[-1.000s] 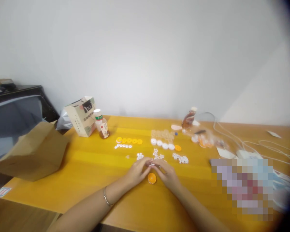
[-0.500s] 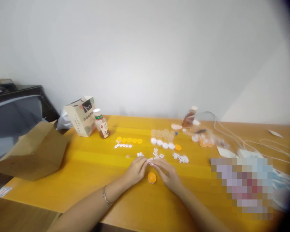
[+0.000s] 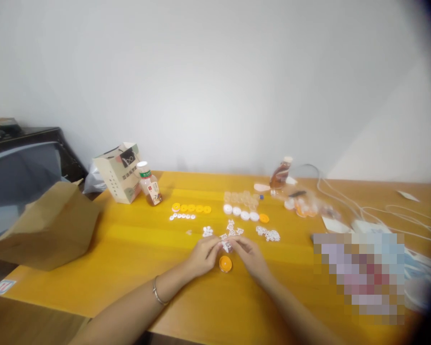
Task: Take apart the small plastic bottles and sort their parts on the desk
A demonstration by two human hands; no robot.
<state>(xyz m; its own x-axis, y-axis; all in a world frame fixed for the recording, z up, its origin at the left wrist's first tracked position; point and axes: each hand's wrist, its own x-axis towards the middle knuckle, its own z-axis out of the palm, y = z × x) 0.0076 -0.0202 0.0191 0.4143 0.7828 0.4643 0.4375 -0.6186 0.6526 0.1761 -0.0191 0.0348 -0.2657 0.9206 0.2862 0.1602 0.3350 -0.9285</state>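
Note:
Between my fingertips is a small white openwork plastic piece (image 3: pixel 226 246), held from both sides. My left hand (image 3: pixel 204 255) pinches its left side, and my right hand (image 3: pixel 249 256) grips the right side. Just below them on the table lies a round orange cap-like part (image 3: pixel 225 263). Similar white openwork pieces (image 3: pixel 231 229) lie just beyond my fingers, and another cluster of white pieces (image 3: pixel 268 234) is to the right. A little pile of small white round parts (image 3: pixel 207 231) sits beyond my left hand.
Behind are rows of yellow discs (image 3: pixel 191 208), small white discs (image 3: pixel 183 216), white round caps (image 3: pixel 241 212) and clear parts (image 3: pixel 242 199). A drink bottle (image 3: pixel 149 184) and paper bag (image 3: pixel 118 173) stand left; a brown bottle (image 3: pixel 281 173) and cables (image 3: pixel 341 194) are right.
My fingertips have parted slightly, and the white piece between them has turned so more of it shows. The orange part stays on the table.

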